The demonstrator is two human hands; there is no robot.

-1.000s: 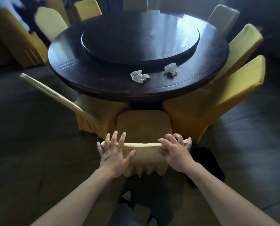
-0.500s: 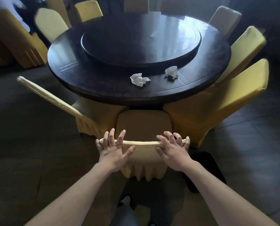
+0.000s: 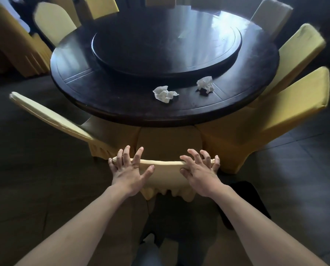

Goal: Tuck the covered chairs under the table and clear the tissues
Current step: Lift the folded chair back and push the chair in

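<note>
A yellow-covered chair [image 3: 166, 164] stands right in front of me, its seat reaching under the near edge of the round dark table [image 3: 122, 106]. My left hand [image 3: 128, 173] and my right hand [image 3: 200, 173] both press on the top of its backrest with fingers spread, thumbs on the near side. Two crumpled white tissues lie on the table's near part: one [image 3: 164, 94] in the middle, the other [image 3: 205, 84] to its right by the turntable [image 3: 166, 41].
A covered chair [image 3: 51, 118] on the left is angled away from the table. Another [image 3: 287, 112] on the right sits close to it, with more yellow chairs around the far side. A black object [image 3: 244, 200] lies on the floor by my right forearm.
The chair under my hands has slid slightly toward the table, and my view has moved closer. Both hands stay on the backrest.
</note>
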